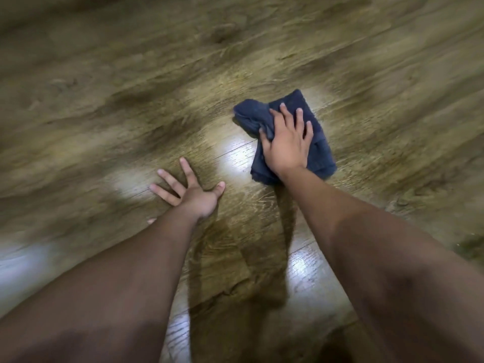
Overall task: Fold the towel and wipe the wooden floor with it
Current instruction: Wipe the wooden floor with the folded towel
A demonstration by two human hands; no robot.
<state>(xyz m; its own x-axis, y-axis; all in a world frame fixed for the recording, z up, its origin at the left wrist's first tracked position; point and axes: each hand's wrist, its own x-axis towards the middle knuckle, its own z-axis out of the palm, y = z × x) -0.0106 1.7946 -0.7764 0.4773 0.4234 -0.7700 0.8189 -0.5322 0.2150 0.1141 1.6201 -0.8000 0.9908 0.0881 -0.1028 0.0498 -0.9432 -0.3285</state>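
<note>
the right hand (286, 146) lies flat on the dark blue towel (285, 134), fingers straight and a little spread, pressing it down on the wooden floor (131, 100). the thumb sits by a bunched-up bit of the cloth. the towel looks folded and lies on the floor. the left hand (193, 193) is wide open, fingers spread, palm flat on the bare floor, apart from the towel.

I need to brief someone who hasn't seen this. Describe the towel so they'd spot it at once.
Start from the wooden floor that fills the view, with bright glare patches near its middle. Just right of the central glare lies the towel, pressed flat under the right hand. It is the only dark blue, bunched cloth here; the left hand rests on bare boards.
</note>
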